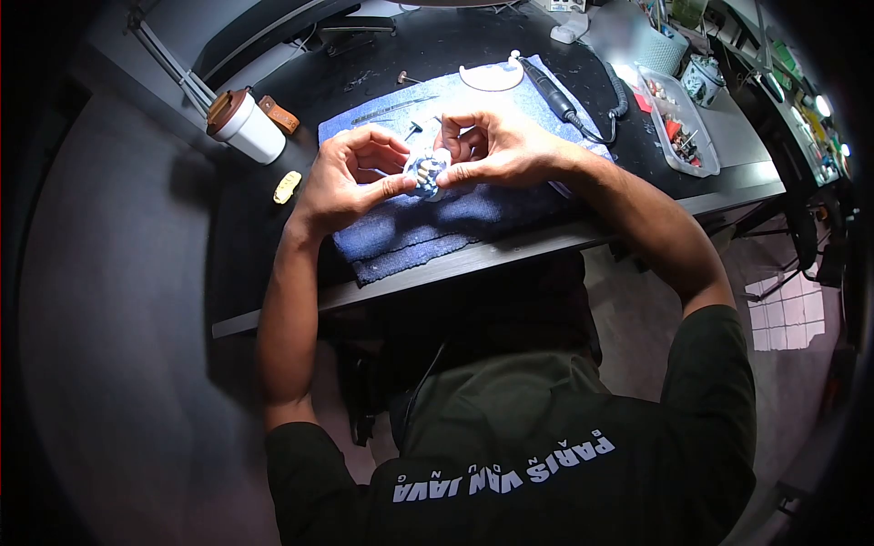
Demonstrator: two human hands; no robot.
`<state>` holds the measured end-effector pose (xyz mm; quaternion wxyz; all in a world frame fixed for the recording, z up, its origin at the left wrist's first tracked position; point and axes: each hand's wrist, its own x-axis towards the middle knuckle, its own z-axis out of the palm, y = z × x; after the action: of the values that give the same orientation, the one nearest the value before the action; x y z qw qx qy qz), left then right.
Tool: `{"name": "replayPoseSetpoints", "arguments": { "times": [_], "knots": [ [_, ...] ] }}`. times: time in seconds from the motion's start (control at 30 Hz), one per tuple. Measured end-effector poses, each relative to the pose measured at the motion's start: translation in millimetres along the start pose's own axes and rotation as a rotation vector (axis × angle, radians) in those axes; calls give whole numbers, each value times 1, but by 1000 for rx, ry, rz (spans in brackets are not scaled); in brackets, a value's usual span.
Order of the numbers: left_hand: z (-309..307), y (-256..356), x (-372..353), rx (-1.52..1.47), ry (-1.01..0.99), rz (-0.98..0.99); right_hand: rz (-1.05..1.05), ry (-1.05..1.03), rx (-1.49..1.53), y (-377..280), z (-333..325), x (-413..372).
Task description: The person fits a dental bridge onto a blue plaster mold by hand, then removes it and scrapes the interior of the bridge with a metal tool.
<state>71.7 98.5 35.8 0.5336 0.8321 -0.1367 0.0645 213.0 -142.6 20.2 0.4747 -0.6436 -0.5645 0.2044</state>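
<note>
Over the blue towel, I hold a small blue-and-white dental model with pale tooth shapes on it. My left hand grips its left side, the thumb along the lower edge and the fingers curled behind. On the right side, my right hand pinches the model between thumb and bent fingers. A small dark-tipped bit lies just beyond the model. Behind my right hand rests a black rotary handpiece with a coiled cord. A slim metal tool lies past my left hand.
A white cup with a brown lid stands at left, near a yellowish piece. A clear tray of small parts sits at right, beside a pale blue basket. A white round-edged piece lies at the towel's back.
</note>
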Motion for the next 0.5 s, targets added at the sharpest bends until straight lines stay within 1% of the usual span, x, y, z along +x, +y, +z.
{"name": "replayPoseSetpoints", "arguments": {
  "times": [0.5],
  "knots": [
    [0, 0, 0, 3, -6, -4, 10, 3, -15, -5, 0, -1]
  ]
}}
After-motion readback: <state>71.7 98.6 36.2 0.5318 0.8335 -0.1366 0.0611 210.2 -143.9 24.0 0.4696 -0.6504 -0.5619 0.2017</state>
